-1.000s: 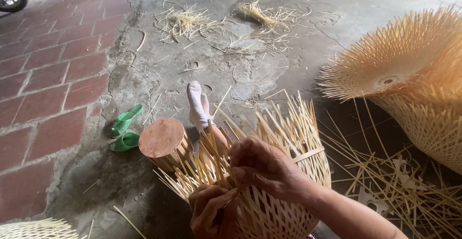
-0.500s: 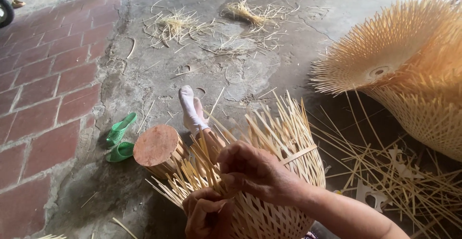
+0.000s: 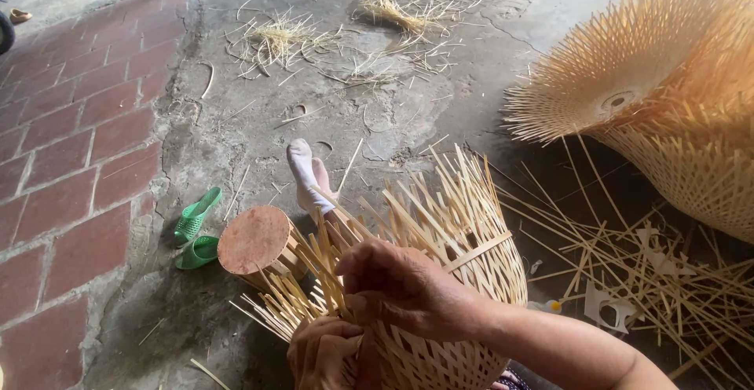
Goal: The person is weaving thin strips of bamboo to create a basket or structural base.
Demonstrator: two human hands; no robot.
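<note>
A half-woven bamboo basket (image 3: 463, 280) lies on its side in front of me, its loose strip ends fanning out toward a round wooden block (image 3: 253, 239). My right hand (image 3: 397, 284) presses down on the woven edge and pinches bamboo strips (image 3: 314, 268). My left hand (image 3: 323, 351) grips the strips from below at the bottom of the frame. My foot in a white sock (image 3: 305, 174) stretches out on the concrete beyond the basket.
A large finished-looking woven bamboo piece (image 3: 667, 91) stands at the right, with loose bamboo strips (image 3: 652, 280) scattered below it. Green sandals (image 3: 196, 229) lie by the block. Bamboo shavings (image 3: 283, 40) litter the far concrete. Red brick paving (image 3: 71, 162) runs along the left.
The view has shifted slightly, so everything sits a little lower and closer. Both hands keep working the strips at the basket's edge; the right hand has slid a little toward the strip ends.
</note>
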